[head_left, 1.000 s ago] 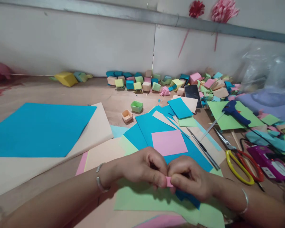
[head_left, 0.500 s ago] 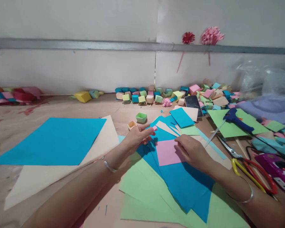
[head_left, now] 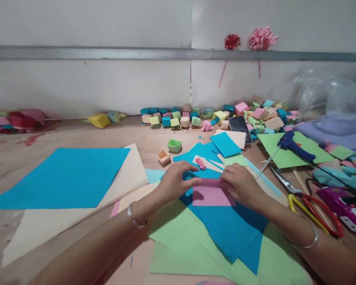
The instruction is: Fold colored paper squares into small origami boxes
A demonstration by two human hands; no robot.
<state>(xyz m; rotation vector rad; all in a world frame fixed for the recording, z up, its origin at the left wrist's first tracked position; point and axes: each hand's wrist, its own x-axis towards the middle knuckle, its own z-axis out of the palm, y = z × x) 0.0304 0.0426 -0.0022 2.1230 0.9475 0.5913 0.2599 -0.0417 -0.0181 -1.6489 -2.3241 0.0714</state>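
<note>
A small pink paper rectangle (head_left: 211, 196) lies on blue sheets (head_left: 231, 229) in the middle of the table. My left hand (head_left: 175, 182) pinches its far left edge, fingers pressed together on a fold. My right hand (head_left: 240, 184) grips the far right edge of the same pink paper. Just beyond my hands a small pink accordion-folded piece (head_left: 200, 163) rests on a cream strip. Green sheets (head_left: 178, 245) lie under the blue ones.
A large blue sheet (head_left: 62, 176) on cream paper lies left. Small open paper boxes (head_left: 174, 145) and a row of folded cubes (head_left: 178, 116) stand near the wall. A phone (head_left: 239, 126), blue glue gun (head_left: 293, 144), scissors (head_left: 311, 208) and plastic bags (head_left: 329, 99) crowd the right.
My left hand set down the small folded pink piece beyond the sheets and came back. Both hands now grip the far edge of the pink rectangle, which is folded over.
</note>
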